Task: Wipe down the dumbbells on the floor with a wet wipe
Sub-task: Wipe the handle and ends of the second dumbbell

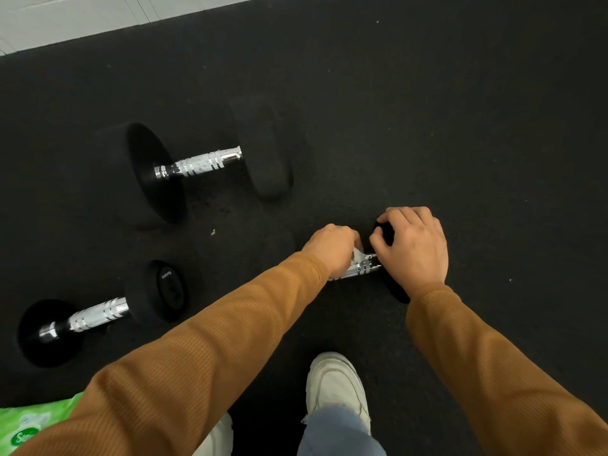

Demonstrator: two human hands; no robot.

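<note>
Two dumbbells point(197, 164) wait at left; mid-frame my left hand point(332, 248) pinches a wet wipe point(357, 255) round a third's handle point(364, 268), my right hand point(414, 248) gripping its head point(388, 230), likely to steady it.

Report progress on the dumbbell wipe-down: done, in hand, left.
Done: nothing shows as finished; the picture cannot tell wiped from unwiped. In hand: the left hand presses a wet wipe around the handle of the near dumbbell, while the right hand grips its black head. Left: probably the large dumbbell and the small dumbbell, both lying untouched on the mat.
</note>
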